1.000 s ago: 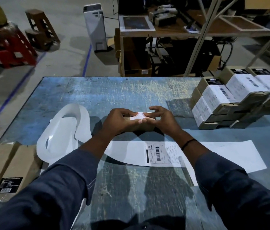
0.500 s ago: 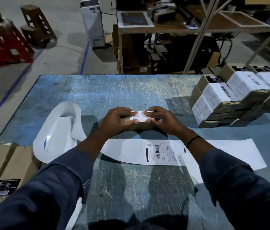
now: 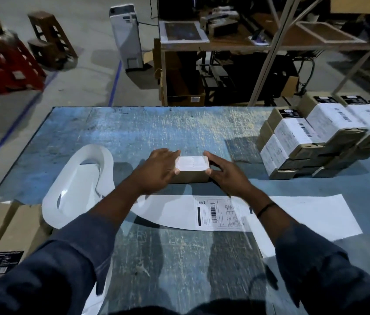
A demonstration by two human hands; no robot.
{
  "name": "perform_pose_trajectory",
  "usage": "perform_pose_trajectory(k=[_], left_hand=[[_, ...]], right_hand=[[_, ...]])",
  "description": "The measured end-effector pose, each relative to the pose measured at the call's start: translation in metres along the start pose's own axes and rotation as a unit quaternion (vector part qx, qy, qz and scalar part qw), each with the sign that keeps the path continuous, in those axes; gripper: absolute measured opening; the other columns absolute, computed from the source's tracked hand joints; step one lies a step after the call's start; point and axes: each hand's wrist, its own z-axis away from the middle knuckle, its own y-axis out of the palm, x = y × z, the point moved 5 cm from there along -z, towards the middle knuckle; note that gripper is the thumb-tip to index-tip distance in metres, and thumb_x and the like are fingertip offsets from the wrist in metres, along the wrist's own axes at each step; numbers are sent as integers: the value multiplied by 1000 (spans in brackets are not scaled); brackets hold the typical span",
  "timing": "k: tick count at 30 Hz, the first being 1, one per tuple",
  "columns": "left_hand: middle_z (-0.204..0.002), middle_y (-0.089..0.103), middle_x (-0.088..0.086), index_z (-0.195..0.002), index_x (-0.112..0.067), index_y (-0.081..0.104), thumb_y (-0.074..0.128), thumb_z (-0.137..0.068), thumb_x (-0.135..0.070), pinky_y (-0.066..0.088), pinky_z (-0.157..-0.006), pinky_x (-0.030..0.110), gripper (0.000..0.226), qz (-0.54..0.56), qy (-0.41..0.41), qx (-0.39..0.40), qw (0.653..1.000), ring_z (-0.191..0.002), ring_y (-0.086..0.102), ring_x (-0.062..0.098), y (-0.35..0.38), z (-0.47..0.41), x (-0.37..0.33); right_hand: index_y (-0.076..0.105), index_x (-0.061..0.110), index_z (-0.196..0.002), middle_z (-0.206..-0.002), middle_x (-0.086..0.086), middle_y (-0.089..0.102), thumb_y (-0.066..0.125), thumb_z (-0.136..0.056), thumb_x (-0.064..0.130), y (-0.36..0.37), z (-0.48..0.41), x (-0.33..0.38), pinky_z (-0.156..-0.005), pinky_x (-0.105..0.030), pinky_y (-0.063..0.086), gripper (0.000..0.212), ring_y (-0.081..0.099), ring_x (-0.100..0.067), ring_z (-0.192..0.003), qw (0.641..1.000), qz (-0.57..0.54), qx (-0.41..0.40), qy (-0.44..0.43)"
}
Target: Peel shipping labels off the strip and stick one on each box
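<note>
The small brown cardboard box [image 3: 191, 177] sits on the scratched blue tabletop [image 3: 134, 133] straight ahead of me, long axis left to right, gripped at its ends: my left hand [image 3: 156, 170] wraps the left end, my right hand [image 3: 227, 176] the right, thumbs on the near edge. The white shipping label [image 3: 192, 163] lies flat across its top, its print too faint to read. The stack of labelled boxes [image 3: 315, 137] lies off to the right, nearer my right hand, so I judge that hand carries the box there; the white label strip [image 3: 172, 211] waits just under my wrists.
</note>
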Motion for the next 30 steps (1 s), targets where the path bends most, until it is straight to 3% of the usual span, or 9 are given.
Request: perform_pose_trajectory(k=[4,7,9,12,15,19,23,26,30], left_hand=[[-166,33,10,-161,-10,28,15,-106,-42,8,-127,59,65,-217,-20,-79,973,-156,21,35,10,13,-25],[-158,44,17,-154,-5,41,47,-103,-23,16,-124,64,55,-281,-33,-134,950,-153,29,39,16,20,-40],[-152,51,18,-150,-4,48,56,-96,-16,18,-122,65,55,-304,-41,-150,940,-149,35,41,14,24,-47],[-139,63,17,-138,-4,61,42,-93,-13,24,-120,64,50,-294,-9,-203,934,-138,53,37,17,31,-58],[-129,71,10,-123,-10,73,40,-88,-13,27,-118,59,48,-228,3,-265,937,-125,64,30,19,38,-62],[-123,74,4,-103,-18,80,57,-91,-27,31,-120,52,27,-76,-40,-288,954,-125,64,27,3,32,-53],[-112,78,0,-74,-25,71,81,-83,-42,49,-104,42,22,83,-111,-186,973,-118,66,22,-22,8,-45],[-94,73,-11,-92,-29,69,85,-75,-54,54,-73,30,34,139,-111,-125,976,-87,69,10,-23,-2,-37],[-117,73,-9,-119,-27,70,80,-73,-54,56,-87,35,55,154,-92,-98,979,-105,66,11,-21,-1,-30]], right_hand=[[42,1,-153,-157,-16,43,56,-100,-1,23,15,6,-118,-36,37,55,42,-24,-145,966,209,-123,-90],[51,-5,-143,-145,-24,55,68,-81,-13,34,24,3,-83,-46,59,65,64,-39,-120,900,350,-205,-161],[57,-5,-138,-140,-24,60,66,-82,-9,36,28,4,-75,-45,60,57,68,-40,-113,866,396,-241,-188],[64,-5,-129,-132,-24,65,53,-90,-1,37,35,10,-78,-45,59,40,69,-39,-108,825,440,-275,-225],[71,-2,-117,-120,-22,71,61,-88,-1,38,42,19,-80,-44,57,31,71,-37,-100,811,434,-308,-244],[78,6,-99,-111,-12,75,73,-90,19,21,40,24,-88,-41,57,17,71,-28,-102,899,232,-330,-169],[63,18,-80,-95,5,71,80,-82,44,6,12,23,-84,-41,56,30,68,-12,-94,964,23,-263,-3],[60,21,-97,-102,4,66,83,-80,41,15,-2,26,-82,-38,51,35,62,-15,-96,984,19,-174,23],[59,29,-115,-118,4,61,83,-82,37,13,-1,20,-84,-30,51,41,60,-11,-106,992,55,-113,-5]])
